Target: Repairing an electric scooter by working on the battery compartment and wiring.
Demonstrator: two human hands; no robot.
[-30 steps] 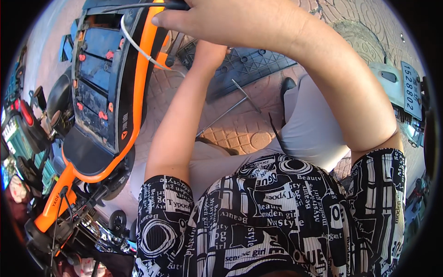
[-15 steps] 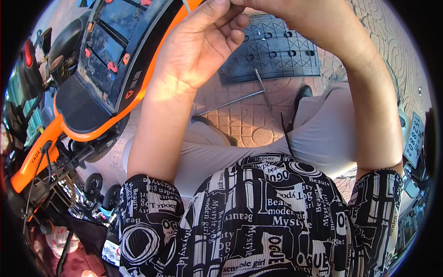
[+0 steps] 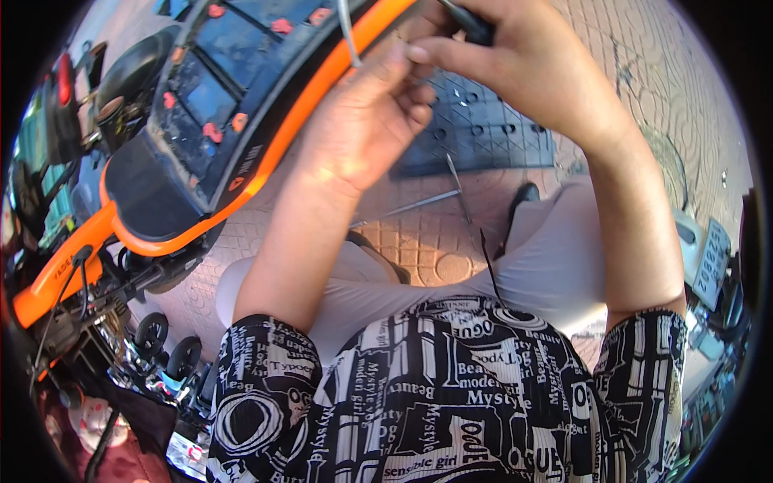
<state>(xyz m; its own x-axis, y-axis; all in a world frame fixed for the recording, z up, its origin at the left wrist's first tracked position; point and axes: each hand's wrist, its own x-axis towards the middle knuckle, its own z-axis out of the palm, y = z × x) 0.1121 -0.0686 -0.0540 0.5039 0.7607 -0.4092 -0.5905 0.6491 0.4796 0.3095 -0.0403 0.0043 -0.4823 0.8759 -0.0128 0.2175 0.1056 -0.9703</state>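
Close together near the top edge, my two hands meet beside the orange scooter (image 3: 300, 103). My left hand (image 3: 372, 121) has its fingers curled, the thumb and fingertips pinched; whatever lies between them is too small to make out. Its fingertips almost touch my right thumb. Bent over from the right, my right hand (image 3: 535, 64) is closed around a slim piece with a black rounded end (image 3: 471, 26), whose kind is unclear. On the paving below lie a metal T-handle wrench (image 3: 419, 205) and a dark ribbed plastic panel (image 3: 515, 149).
The scooter's blue-black underside or floor with red clips (image 3: 211, 131) fills the upper left, a grey metal rod (image 3: 348, 32) crossing its orange edge. Further left stands a dark wheel (image 3: 138, 68). A vehicle with a number plate (image 3: 713, 266) is at the right.
The view has shifted, so both hands appear lower. A black-ended piece now shows in my right hand, and the grey rod shows more fully.
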